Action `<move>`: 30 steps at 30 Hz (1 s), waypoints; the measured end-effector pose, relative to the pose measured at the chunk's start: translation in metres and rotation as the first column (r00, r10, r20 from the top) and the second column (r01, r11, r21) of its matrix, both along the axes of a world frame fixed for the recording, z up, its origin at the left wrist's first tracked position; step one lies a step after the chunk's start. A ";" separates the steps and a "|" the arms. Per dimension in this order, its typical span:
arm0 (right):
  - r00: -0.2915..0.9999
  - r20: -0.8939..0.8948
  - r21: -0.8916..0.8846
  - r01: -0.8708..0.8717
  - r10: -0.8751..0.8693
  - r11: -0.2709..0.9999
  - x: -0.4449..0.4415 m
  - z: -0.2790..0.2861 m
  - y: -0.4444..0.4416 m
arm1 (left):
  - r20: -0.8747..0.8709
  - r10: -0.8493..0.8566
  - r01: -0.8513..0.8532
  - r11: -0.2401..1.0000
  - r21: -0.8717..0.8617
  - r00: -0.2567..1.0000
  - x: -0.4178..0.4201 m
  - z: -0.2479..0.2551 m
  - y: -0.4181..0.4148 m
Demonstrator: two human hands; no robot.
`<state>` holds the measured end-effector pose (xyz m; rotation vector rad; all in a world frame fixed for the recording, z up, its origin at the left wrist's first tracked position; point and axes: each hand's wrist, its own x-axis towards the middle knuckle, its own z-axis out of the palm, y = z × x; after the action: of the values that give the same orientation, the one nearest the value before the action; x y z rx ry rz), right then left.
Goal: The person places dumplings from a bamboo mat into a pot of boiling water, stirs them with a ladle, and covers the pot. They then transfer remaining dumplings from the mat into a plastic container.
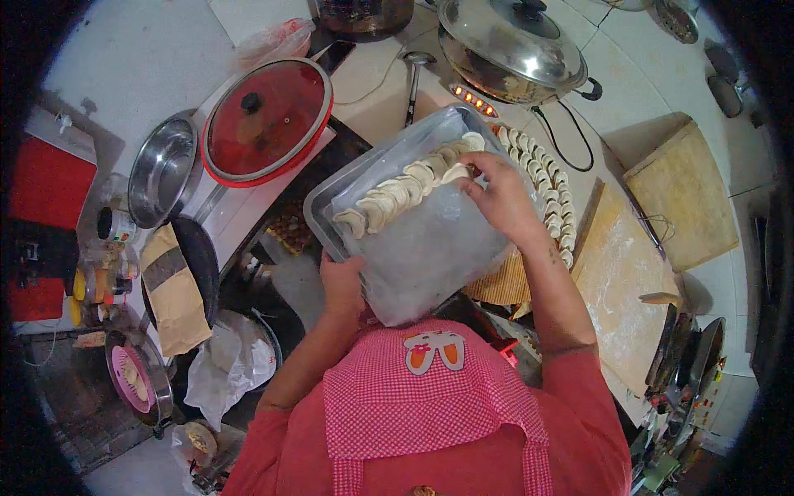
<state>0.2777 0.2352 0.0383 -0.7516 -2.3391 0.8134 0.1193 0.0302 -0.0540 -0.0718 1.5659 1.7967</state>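
My left hand (343, 282) grips the near left rim of a plastic tray (428, 248) lined with clear plastic film. Rows of pale dumplings (397, 197) lie along the tray's far half, pressed close together. My right hand (496, 192) is over the tray's right part, thumb and fingers pinched on a dumpling (456, 173) at the row's edge. Whether that dumpling touches the tray is hard to tell. Beyond my right wrist, more dumplings (546, 180) stand in rows on a corn-coloured ridged mat (502, 280), partly hidden by the tray and arm.
A lidded steel electric pot (515, 56) with lit orange lights stands at the far side, its cord trailing right. A ladle (414, 80) lies near it. To the left are a red-rimmed lidded pan (267, 124) and a steel basin (164, 170). A floured board (620, 285) lies right.
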 end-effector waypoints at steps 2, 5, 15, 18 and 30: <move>0.999 0.013 0.106 -0.049 0.048 0.993 -0.014 -0.004 0.011 | 0.009 -0.043 0.043 0.999 0.028 0.999 0.001 0.000 -0.003; 0.987 -0.004 0.232 -0.153 0.159 0.961 -0.036 -0.009 0.017 | -0.029 -0.064 0.065 0.998 0.026 0.998 -0.002 -0.005 -0.005; 0.964 0.042 0.379 -0.257 0.261 0.889 -0.066 -0.008 0.006 | -0.002 -0.156 0.156 0.988 0.001 0.988 -0.001 0.002 -0.005; 0.944 0.088 0.395 -0.327 0.318 0.859 -0.075 -0.008 -0.004 | 0.045 -0.159 0.159 0.987 0.005 0.986 0.002 0.005 0.000; 0.926 0.277 0.138 0.224 -0.255 0.965 0.044 0.011 0.048 | 0.013 -0.047 0.047 0.999 0.018 0.999 -0.012 0.002 -0.007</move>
<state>0.3221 0.2829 0.0497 -1.1537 -2.4556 0.4956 0.1075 0.0237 -0.0520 -0.0381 1.5300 1.7700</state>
